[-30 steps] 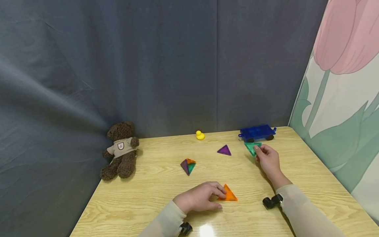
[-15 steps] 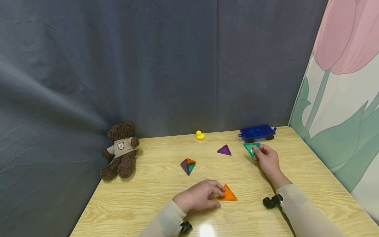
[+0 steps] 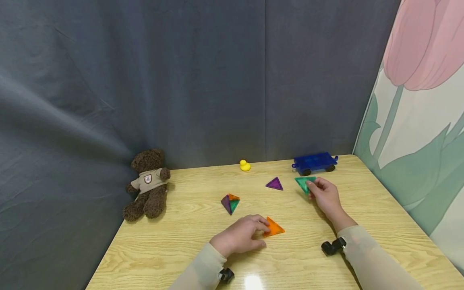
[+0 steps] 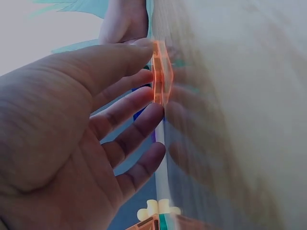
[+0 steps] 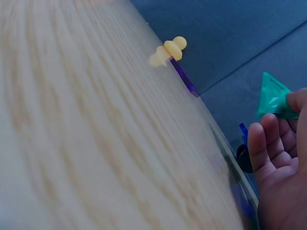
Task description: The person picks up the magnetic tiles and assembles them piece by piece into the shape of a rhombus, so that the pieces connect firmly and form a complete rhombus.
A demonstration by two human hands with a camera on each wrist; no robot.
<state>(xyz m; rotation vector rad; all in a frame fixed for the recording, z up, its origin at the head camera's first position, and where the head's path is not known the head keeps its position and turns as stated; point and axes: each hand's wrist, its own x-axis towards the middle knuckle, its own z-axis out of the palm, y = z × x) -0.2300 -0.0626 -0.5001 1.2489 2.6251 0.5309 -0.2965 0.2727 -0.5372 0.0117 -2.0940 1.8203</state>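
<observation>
In the head view my left hand (image 3: pixel 241 235) lies low over the table, its fingertips on an orange triangular magnetic tile (image 3: pixel 274 228) that is flat on the wood. The thumb is apart from that tile. My right hand (image 3: pixel 326 197) pinches a green triangular magnetic tile (image 3: pixel 303 183) between thumb and fingers, raised off the table, as the right wrist view also shows with the green tile (image 5: pixel 274 98). A purple triangular tile (image 3: pixel 274 184) lies to the left of the green one. Farther left sits a small pyramid (image 3: pixel 230 204) of purple, orange and green tiles.
A blue wheeled car base (image 3: pixel 313 162) stands at the back right, just behind the green tile. A yellow toy duck (image 3: pixel 245 165) is at the table's back edge. At the left sits a brown teddy bear (image 3: pixel 148 185). A dark curtain (image 3: pixel 203 88) hangs behind.
Under my left fingers the orange tile has slid away from me and a little left, turning slightly. My right hand has shifted a little to the left with the green tile.
</observation>
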